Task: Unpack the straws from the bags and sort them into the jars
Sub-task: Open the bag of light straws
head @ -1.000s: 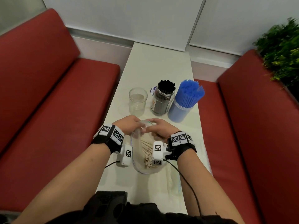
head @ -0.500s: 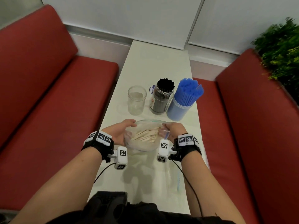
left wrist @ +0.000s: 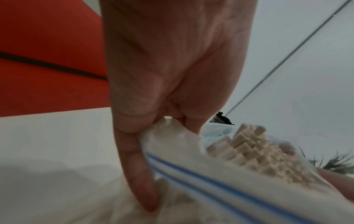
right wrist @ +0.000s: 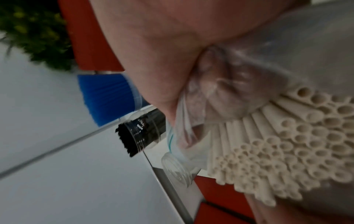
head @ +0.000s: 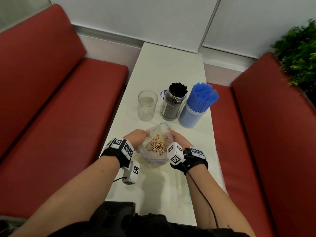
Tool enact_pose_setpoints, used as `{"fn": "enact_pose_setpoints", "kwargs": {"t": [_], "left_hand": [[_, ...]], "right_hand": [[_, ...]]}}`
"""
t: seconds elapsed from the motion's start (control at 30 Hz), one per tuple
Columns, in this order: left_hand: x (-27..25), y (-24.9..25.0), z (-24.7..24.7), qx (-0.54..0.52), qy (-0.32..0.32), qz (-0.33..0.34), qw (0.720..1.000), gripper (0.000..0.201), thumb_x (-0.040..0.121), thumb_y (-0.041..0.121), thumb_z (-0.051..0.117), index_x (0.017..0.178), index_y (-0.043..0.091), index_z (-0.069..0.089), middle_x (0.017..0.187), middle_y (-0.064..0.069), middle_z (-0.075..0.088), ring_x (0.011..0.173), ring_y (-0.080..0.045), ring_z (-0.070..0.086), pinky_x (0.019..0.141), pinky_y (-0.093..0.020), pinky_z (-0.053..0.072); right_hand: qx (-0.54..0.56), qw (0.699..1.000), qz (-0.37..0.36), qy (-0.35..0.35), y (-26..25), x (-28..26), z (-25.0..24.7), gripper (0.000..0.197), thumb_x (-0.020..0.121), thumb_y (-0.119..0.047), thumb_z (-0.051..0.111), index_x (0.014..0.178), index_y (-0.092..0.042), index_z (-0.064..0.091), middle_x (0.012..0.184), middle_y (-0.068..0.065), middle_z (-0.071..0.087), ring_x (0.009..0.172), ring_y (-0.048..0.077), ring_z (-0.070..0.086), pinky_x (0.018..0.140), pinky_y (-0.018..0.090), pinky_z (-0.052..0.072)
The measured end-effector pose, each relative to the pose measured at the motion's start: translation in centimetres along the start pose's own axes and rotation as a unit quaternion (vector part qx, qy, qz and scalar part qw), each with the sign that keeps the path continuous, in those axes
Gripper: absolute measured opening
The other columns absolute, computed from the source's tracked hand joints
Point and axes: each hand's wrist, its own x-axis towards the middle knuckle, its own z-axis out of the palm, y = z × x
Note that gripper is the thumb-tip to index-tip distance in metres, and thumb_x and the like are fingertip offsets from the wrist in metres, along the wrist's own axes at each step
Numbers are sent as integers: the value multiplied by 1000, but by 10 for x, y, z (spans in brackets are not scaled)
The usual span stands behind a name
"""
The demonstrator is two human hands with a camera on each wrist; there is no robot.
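On the narrow white table (head: 168, 69), between two red padded benches (head: 56, 106), a clear plastic zip bag (head: 154, 159) with a blue closing strip stands open near the person. Both hands hold it. The left hand (head: 137, 137) grips the left side of the bag mouth — in the left wrist view the curled fingers (left wrist: 138, 171) pinch the folded plastic just beside the blue strip (left wrist: 226, 181). The right hand (head: 178, 139) grips the right side, and in the right wrist view its fingertips (right wrist: 216, 84) press into the plastic from outside, touching the bundle. Inside the bag a tight bundle of beige paper straws (head: 157, 144) points its round open ends upward, out of the open mouth.

Behind the bag stand three jars in a row, near each other. The empty clear glass jar (head: 147, 105) is at the left. The clear jar full of black straws (head: 174, 102) is in the middle, and the clear jar packed with blue straws (head: 198, 106) is at the right — its straws rise well above the rim. An empty flat plastic bag (head: 184, 194) lies on the table near the right forearm. A green leafy plant (head: 299, 53) stands behind the right bench.
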Motion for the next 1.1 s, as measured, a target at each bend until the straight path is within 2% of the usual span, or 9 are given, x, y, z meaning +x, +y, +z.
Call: {"fn": "enact_pose_setpoints", "kwargs": {"t": [0.1, 0.17, 0.23, 0.3, 0.4, 0.63, 0.77, 0.97, 1.1], "left_hand": [[-3, -5, 2, -35, 11, -14, 999, 42, 110, 31, 36, 144, 9, 47, 136, -19, 57, 120, -39, 60, 99, -52, 54], [-6, -5, 0, -7, -22, -60, 998, 45, 108, 31, 41, 147, 8, 42, 142, -18, 52, 124, -37, 57, 102, -51, 53], [-10, 0, -5, 120, -39, -113, 986, 60, 105, 47, 42, 150, 8, 40, 150, -14, 47, 130, -34, 54, 107, -45, 49], [-19, 6, -11, 152, -19, -142, 978, 74, 100, 62, 42, 152, 8, 40, 151, -13, 49, 130, -31, 57, 109, -37, 44], [-24, 8, -13, 38, -62, -184, 980, 74, 95, 53, 62, 149, 5, 45, 131, -17, 65, 121, -33, 65, 99, -33, 51], [0, -9, -16, -521, -114, -248, 809, 36, 108, -2, 29, 137, -23, 34, 101, -45, 62, 116, -51, 58, 53, -61, 57], [9, -17, -13, -600, -69, -242, 759, 37, 109, 2, 32, 142, -14, 39, 111, -38, 61, 110, -52, 57, 76, -65, 51], [6, -5, -2, -511, -76, -272, 812, 41, 99, 32, 61, 128, 4, 58, 113, -23, 67, 101, -42, 67, 71, -60, 57], [-6, 15, -9, -472, -142, -268, 828, 49, 78, 3, 68, 125, 1, 53, 103, -32, 68, 95, -56, 67, 70, -75, 52]], "right_hand": [[37, 998, -30, 43, 5, 9, -13, 67, 108, -43, 37, 61, -9, 70, 44, 5, 56, 36, 18, 57, 36, 23, 47], [43, 991, -65, 107, 8, 15, -20, 52, 109, -41, 33, 76, -12, 61, 42, 3, 55, 35, 15, 57, 35, 20, 44], [37, 982, -97, 157, 8, 22, -25, 43, 111, -38, 27, 109, -10, 60, 78, 12, 73, 81, 18, 75, 63, 21, 55], [19, 981, -90, 172, 11, 30, -30, 58, 110, -43, 24, 143, -1, 46, 134, 20, 60, 134, 30, 52, 103, 33, 42], [15, 978, -99, 185, 14, 30, -27, 67, 108, -50, 29, 150, 1, 40, 150, 25, 45, 140, 37, 43, 114, 45, 35], [5, 967, -129, 221, 3, 32, -29, 47, 112, -26, 31, 154, -5, 35, 143, 18, 53, 98, 30, 59, 59, 23, 51], [-47, 977, -104, 179, 3, 22, -27, 37, 108, -30, 43, 126, -4, 62, 91, 12, 73, 65, 30, 69, 49, 27, 53], [-32, 993, -19, 113, -3, 16, -20, 34, 95, -32, 57, 113, -3, 61, 97, 19, 68, 78, 32, 67, 66, 36, 55], [-53, 994, -2, 96, -10, 12, -22, 28, 88, -22, 59, 104, 1, 61, 95, 17, 64, 79, 31, 61, 72, 38, 52]]}}
